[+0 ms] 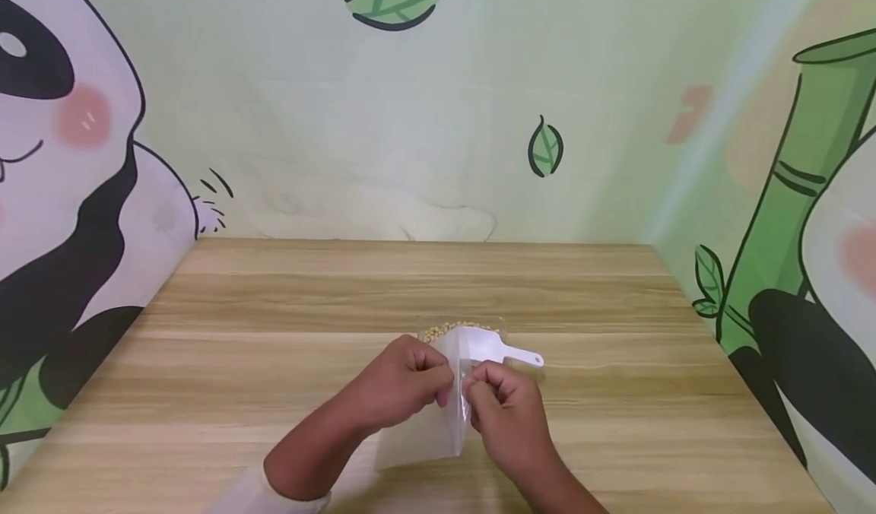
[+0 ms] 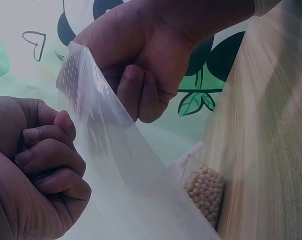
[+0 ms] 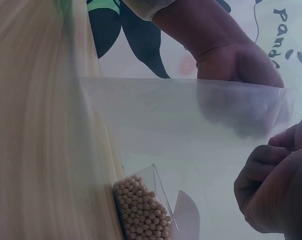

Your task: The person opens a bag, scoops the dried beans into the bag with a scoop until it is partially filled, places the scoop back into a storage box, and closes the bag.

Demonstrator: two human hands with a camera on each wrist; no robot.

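Observation:
A translucent plastic bag (image 1: 420, 442) with a shiny strip along its opening is held upright in the head view. My left hand (image 1: 407, 381) pinches the bag's edge on one side, fingers curled. Facing it, my right hand (image 1: 509, 411) pinches the opposite edge near the opening. Behind the bag is a clear box (image 3: 163, 187) of round beige beans (image 3: 143, 210), partly hidden in the head view. A white scoop (image 1: 482, 341) rests at the box, its handle pointing right. I see nothing inside the bag.
The box and scoop sit on a wood-grain table (image 1: 274, 301), just beyond my hands. A wall (image 1: 308, 134) printed with pandas, leaves and bamboo rises at the table's back and sides.

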